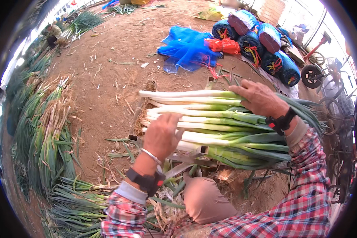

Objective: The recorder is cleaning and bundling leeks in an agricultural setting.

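Our left hand (161,137), half-curled over the white ends of the long green onions (214,115), and our right hand (263,98), fingers bent over their green part, would do well to press lightly and keep the stalks parallel; whether either closes on one, we cannot tell. The metal frame (204,150) shows just right of our left hand, blue netting (188,45) beyond both.

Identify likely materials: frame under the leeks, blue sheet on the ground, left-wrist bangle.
Frame: probably metal, dull grey; square hollow tube ends show.
Blue sheet: likely thin plastic mesh, see-through where single-layered.
Bangle: perhaps silvery metal, smooth and pale; plastic possible.
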